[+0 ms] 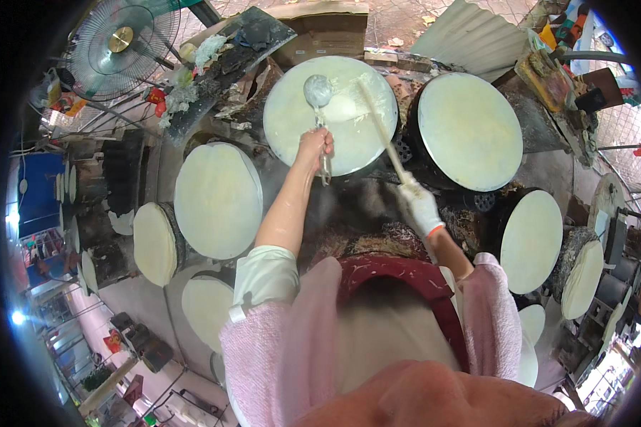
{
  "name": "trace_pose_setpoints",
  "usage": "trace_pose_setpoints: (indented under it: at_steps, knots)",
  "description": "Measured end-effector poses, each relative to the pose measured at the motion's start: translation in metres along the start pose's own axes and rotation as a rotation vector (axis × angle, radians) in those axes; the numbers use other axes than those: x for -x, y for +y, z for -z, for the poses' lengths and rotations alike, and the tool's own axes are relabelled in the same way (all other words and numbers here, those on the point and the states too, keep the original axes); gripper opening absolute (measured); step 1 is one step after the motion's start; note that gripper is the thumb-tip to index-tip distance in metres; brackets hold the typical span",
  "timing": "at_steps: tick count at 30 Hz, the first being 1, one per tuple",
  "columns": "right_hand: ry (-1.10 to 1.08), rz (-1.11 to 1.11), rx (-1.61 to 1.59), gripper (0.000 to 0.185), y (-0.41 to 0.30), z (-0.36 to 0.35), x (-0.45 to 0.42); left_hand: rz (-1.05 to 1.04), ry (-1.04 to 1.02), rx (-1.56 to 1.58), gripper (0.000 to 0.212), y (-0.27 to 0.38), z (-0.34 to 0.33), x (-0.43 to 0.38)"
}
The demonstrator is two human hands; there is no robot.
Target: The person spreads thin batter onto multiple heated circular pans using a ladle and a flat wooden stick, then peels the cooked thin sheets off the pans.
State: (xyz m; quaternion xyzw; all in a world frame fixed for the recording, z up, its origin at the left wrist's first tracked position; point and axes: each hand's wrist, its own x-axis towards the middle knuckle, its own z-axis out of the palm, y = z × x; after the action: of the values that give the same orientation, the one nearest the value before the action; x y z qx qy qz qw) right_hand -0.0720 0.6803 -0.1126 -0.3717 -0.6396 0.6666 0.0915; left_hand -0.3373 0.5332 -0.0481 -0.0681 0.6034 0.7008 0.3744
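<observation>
My bare left hand [315,145] grips the handle of a metal ladle [318,91], whose bowl is over the round griddle [283,140] in front of me. Pale batter coats that griddle, and a thicker pool of batter [343,109] lies just right of the ladle. My right hand [421,209], in a white work glove with an orange cuff edge, holds a long wooden stick [383,133]. The far end of the stick reaches the batter, where the surface is ragged. Whether the ladle bowl touches the griddle, I cannot tell.
Batter-coated griddles stand at the right [470,133], farther right [532,243] and left [219,200]. Stacks of thin round sheets are at the left [152,244] and right [582,280]. A caged fan [123,50] stands far left. Cardboard [320,37] and a corrugated panel [470,40] stand behind.
</observation>
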Motion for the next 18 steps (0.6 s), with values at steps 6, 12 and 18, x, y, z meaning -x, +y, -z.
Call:
trace_pose_setpoints:
  at_steps: [6,12,18]
  knots:
    - [-0.239,-0.243,-0.077,0.04,-0.034,-0.058,0.019,0.11,0.111,0.355,0.011,-0.041,0.016,0.038]
    - [-0.34,-0.382,-0.12,0.032,-0.036,-0.071,0.019,0.184,0.02,0.77,0.008,-0.053,-0.014,0.047]
    - [-0.305,-0.266,0.022,0.031,-0.083,-0.035,-0.024,-0.484,-0.174,0.542,0.011,-0.087,0.097,0.125]
